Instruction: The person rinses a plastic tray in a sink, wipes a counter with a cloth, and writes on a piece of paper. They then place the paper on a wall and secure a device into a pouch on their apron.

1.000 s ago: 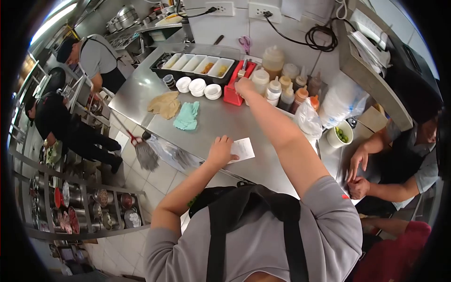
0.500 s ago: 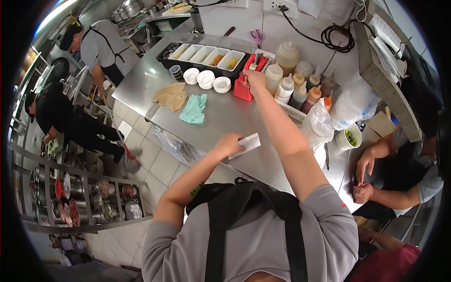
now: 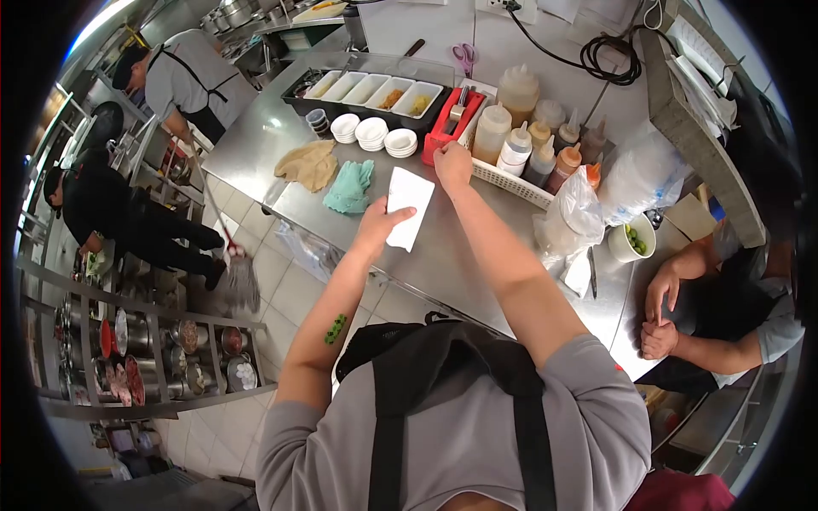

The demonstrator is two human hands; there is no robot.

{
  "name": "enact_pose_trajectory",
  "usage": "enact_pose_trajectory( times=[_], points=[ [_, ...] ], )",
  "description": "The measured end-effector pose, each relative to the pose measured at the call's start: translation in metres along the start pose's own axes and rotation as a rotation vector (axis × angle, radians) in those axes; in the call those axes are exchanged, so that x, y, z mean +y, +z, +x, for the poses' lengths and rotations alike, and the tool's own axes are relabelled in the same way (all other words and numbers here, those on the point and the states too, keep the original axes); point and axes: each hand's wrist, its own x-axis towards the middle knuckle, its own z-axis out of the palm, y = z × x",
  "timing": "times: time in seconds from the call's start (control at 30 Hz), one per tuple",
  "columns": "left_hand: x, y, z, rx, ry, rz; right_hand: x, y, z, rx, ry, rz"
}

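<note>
My left hand [image 3: 379,226] grips a flat white paper piece [image 3: 407,204], perhaps a folded bag or sleeve, holding it up above the steel counter with the thumb across its face. At the front end of a red tape dispenser [image 3: 443,128], my right hand [image 3: 452,165] has its fingers pinched together. Whatever those fingertips hold is too small to make out. Left of the dispenser are stacks of small white bowls [image 3: 372,134]. A teal cloth [image 3: 348,187] and a tan cloth [image 3: 307,166] lie on the counter beyond my left hand.
A black topping tray [image 3: 366,100] stands behind the bowls. Squeeze bottles [image 3: 515,153] fill a white basket [image 3: 511,186] on the right, near a plastic bag [image 3: 573,213] and a tub of limes [image 3: 632,242]. A co-worker's hands [image 3: 660,315] rest at right; two people work at left.
My left hand has raised the white paper and turned it upright, closer to the dispenser. My right hand has come down from the dispenser's top to its front end.
</note>
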Motion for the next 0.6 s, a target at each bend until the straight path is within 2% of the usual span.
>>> enact_pose_trajectory(
  times=[0.1, 0.27, 0.33, 0.4, 0.6],
  points=[
    [0.016, 0.005, -0.004, 0.01, 0.073, -0.108, -0.007, -0.012, 0.006, -0.086, 0.056, -0.126],
    [0.025, 0.003, -0.005, -0.016, 0.121, -0.134, -0.013, -0.031, 0.01, -0.249, -0.03, -0.24],
    [0.031, 0.009, -0.002, -0.031, 0.144, -0.121, -0.014, -0.032, 0.01, -0.224, -0.023, -0.254],
    [0.038, 0.012, -0.008, -0.046, 0.125, -0.263, -0.017, -0.034, 0.012, -0.212, 0.014, -0.231],
    [0.048, 0.019, -0.011, -0.082, 0.135, -0.266, -0.021, -0.035, 0.016, -0.304, 0.054, -0.291]
  ],
)
